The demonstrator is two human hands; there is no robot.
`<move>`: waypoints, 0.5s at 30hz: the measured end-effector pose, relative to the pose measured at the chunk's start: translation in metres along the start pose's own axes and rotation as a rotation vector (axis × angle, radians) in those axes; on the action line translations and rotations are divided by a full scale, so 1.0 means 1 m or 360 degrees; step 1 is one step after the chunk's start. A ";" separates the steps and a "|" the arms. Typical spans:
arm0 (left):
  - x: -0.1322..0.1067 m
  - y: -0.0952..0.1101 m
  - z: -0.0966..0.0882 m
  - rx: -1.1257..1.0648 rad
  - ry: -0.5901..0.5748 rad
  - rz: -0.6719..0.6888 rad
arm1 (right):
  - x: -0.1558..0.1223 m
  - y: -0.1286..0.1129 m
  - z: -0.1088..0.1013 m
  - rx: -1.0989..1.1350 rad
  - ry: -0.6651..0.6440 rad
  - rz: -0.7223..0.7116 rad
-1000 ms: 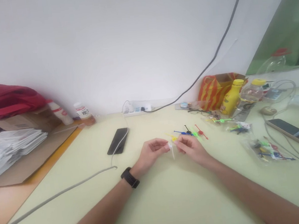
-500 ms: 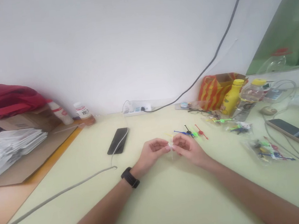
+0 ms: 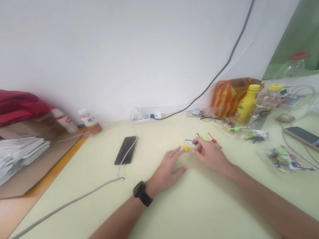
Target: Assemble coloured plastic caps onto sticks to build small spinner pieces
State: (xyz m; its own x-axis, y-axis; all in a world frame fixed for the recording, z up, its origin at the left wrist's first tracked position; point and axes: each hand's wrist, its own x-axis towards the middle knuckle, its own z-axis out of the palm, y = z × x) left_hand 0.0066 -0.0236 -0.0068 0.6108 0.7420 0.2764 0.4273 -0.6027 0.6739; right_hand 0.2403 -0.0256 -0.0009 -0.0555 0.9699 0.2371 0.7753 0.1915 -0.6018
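My left hand [image 3: 168, 172] lies flat on the table, fingers stretched out. Its fingertips touch or nearly touch a yellow plastic piece [image 3: 185, 147] with a round hub and thin arms. Pinched in my right hand [image 3: 211, 155] is a small white plastic piece [image 3: 192, 145], mostly hidden by the fingers. Right behind those fingertips lies a blue piece [image 3: 188, 140] of similar shape, partly covered. A red piece [image 3: 214, 141] shows beyond the right hand, and the tip of a black one [image 3: 198, 134] sticks out above the knuckles.
A black phone [image 3: 126, 151] with a white cable lies to the left. Bags of coloured pieces [image 3: 289, 160] are on the right, near another phone [image 3: 317, 141]. Bottles [image 3: 247, 103] and a striped bag [image 3: 222, 95] stand behind. A power strip [image 3: 147, 116] sits against the wall.
My hands have parted. The left let go of the white piece and flattened on the table; the right moved right with it, towards the blue piece. The yellow piece now shows more.
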 end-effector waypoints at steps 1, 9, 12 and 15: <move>-0.001 0.001 0.000 0.0099 -0.0061 0.0041 | 0.001 0.003 -0.002 -0.0115 -0.0015 0.0017; -0.002 0.009 0.000 0.0385 -0.0298 0.0031 | 0.005 0.016 -0.003 -0.0603 0.0177 -0.0240; -0.002 0.009 0.000 0.0428 -0.0284 0.0037 | 0.001 0.009 0.002 -0.0656 0.0145 -0.0438; -0.001 0.009 0.000 0.0472 -0.0276 0.0055 | -0.001 0.002 0.009 -0.0713 0.0070 -0.0500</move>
State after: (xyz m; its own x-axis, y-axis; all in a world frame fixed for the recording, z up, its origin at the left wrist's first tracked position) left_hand 0.0102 -0.0300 -0.0006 0.7215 0.6742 0.1576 0.5642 -0.7045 0.4306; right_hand 0.2356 -0.0252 -0.0094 -0.3087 0.8673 0.3906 0.9182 0.3789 -0.1156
